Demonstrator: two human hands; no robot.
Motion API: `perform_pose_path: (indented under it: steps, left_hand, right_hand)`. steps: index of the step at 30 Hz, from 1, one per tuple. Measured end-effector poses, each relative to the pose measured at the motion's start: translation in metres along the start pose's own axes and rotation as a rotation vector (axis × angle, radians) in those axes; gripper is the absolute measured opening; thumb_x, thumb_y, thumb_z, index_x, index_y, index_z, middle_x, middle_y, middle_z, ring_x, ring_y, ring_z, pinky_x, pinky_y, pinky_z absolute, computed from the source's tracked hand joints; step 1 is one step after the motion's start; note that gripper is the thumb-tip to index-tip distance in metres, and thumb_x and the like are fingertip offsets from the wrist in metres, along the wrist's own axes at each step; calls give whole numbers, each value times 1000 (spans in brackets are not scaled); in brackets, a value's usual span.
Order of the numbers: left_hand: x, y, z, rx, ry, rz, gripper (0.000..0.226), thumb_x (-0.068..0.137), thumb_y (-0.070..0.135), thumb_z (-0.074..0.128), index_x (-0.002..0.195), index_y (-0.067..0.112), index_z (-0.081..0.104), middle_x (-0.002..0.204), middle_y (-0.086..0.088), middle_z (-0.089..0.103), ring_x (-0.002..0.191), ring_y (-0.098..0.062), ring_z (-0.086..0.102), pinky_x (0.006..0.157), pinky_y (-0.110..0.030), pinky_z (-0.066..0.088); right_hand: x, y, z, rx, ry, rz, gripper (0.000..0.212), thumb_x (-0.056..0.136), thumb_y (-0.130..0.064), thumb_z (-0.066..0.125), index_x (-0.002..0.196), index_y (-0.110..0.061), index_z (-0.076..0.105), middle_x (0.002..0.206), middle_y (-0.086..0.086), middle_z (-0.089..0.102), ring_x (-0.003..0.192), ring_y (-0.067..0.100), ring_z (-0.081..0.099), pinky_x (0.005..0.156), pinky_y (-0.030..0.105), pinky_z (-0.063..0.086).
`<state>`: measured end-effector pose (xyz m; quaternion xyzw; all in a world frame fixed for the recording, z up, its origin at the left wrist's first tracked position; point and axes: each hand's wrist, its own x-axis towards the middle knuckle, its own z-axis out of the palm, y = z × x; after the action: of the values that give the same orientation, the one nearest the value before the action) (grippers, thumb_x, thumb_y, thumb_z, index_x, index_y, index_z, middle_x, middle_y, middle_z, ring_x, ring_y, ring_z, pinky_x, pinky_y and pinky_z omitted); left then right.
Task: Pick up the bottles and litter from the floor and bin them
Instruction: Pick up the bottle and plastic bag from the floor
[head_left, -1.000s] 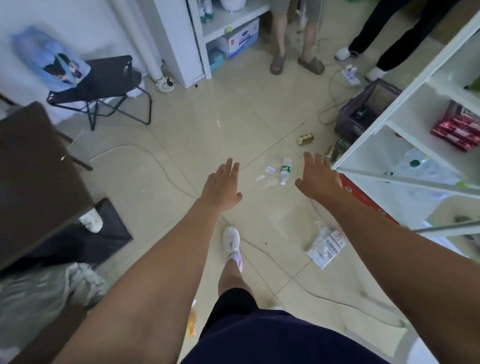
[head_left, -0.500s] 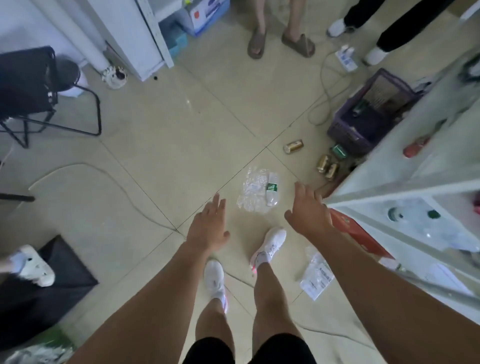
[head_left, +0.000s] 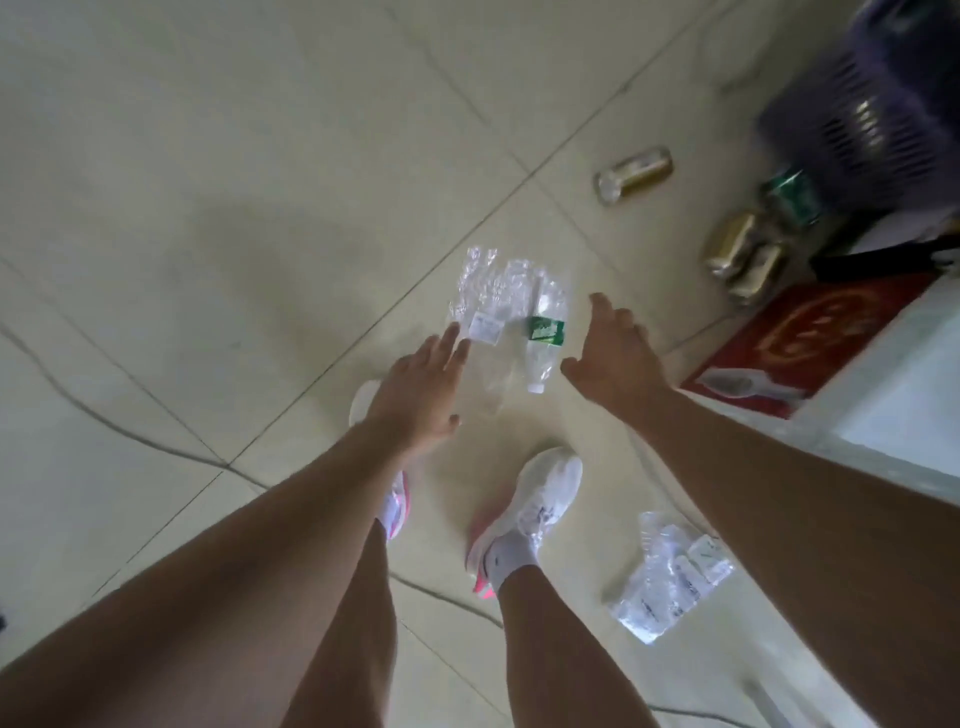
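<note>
Here, a crushed clear bottle (head_left: 540, 332) with green label lies between both spread, empty hands (head_left: 610, 358).

Two open hands, the left hand (head_left: 423, 387) and the right hand (head_left: 613, 358), are reaching down. One clear bottle (head_left: 543, 332), two plastic wrappers (head_left: 483, 291) (head_left: 670, 577), four cans (head_left: 634, 174) (head_left: 730, 244) (head_left: 758, 270) (head_left: 792, 195), one purple basket (head_left: 872, 114) and two white shoes (head_left: 540, 499) (head_left: 363, 402) are lying about on the floor (head_left: 208, 208).

Bottle (head_left: 543, 332) on floor (head_left: 208, 208) between both hands — cans (head_left: 634, 174) beyond, basket (head_left: 872, 119) far right.
</note>
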<state>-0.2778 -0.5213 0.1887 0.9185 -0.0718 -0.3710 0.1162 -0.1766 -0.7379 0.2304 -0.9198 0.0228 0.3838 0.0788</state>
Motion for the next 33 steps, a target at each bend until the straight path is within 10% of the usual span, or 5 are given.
perform_pose_path:
  steps: [12, 23, 28, 33]
  left_hand:
    - [237, -57, 136, 247, 210, 312, 97, 80, 46, 80, 156, 9, 33, 169, -12, 16, 155, -32, 20, 122, -46, 27]
    - [252, -51, 100, 299, 240, 292, 27, 87, 6, 60, 101, 24, 74, 108, 4, 67, 93, -22, 64, 100, -35, 36]
    - [225, -52, 60, 238, 188, 148, 19, 85, 6, 56, 85, 21, 70, 99, 6, 69, 95, -19, 67, 96, -34, 37]
    - [203, -54, 45, 161, 260, 156, 21, 91, 13, 55, 86, 17, 75, 104, 2, 71, 102, -19, 65, 86, -35, 45]
  right_hand:
    - [185, 59, 184, 376, 130, 199, 92, 83, -55, 76, 149, -12, 30, 139, 18, 48, 125, 42, 52, 98, 50, 47]
    - [195, 49, 170, 409, 73, 218, 66, 80, -42, 80, 128, -13, 45, 121, 10, 61, 112, 35, 61, 92, 47, 54]
    - [182, 49, 139, 361, 66, 215, 47, 89, -20, 67, 130, -13, 45, 111, 9, 67, 102, 33, 65, 81, 39, 53]
    - [172, 31, 136, 431, 11, 237, 76, 83, -43, 79, 140, -11, 40, 129, 13, 57, 118, 36, 59, 97, 49, 51]
